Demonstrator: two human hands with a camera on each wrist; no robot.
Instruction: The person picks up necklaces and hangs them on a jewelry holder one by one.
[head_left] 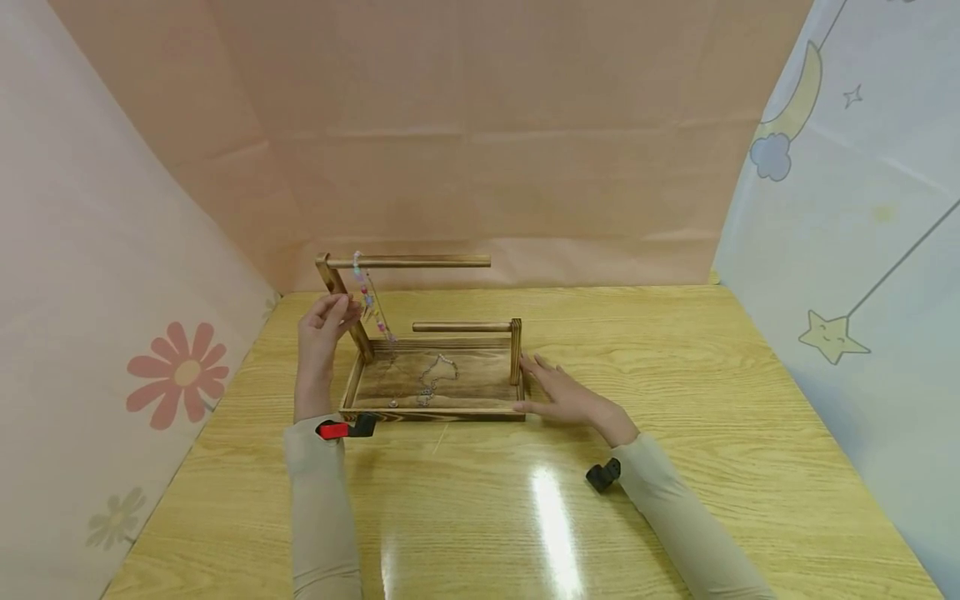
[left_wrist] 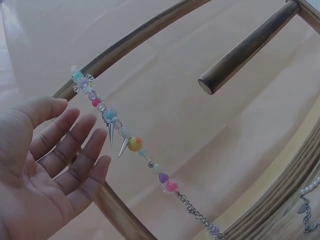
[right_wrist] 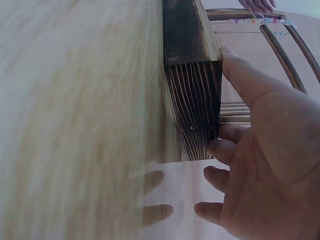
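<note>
Left hand (left_wrist: 40, 170), grip open and empty beside the beaded bracelet (left_wrist: 122, 145), risks knocking it off the upper rod (head_left: 408, 262); right hand (head_left: 562, 396), fingers flat, steadies the wooden stand (head_left: 435, 412).

A beaded bracelet (head_left: 367, 293) — pastel and bright beads, two silver spikes, a fine chain tail — hangs from the upper dowel (head_left: 408, 262) of a dark-stained wooden stand (head_left: 435, 392), its chain trailing down toward the tray. A second, silvery chain (head_left: 437, 375) lies looped on the tray floor — below the shorter, lower dowel (head_left: 461, 327).
</note>
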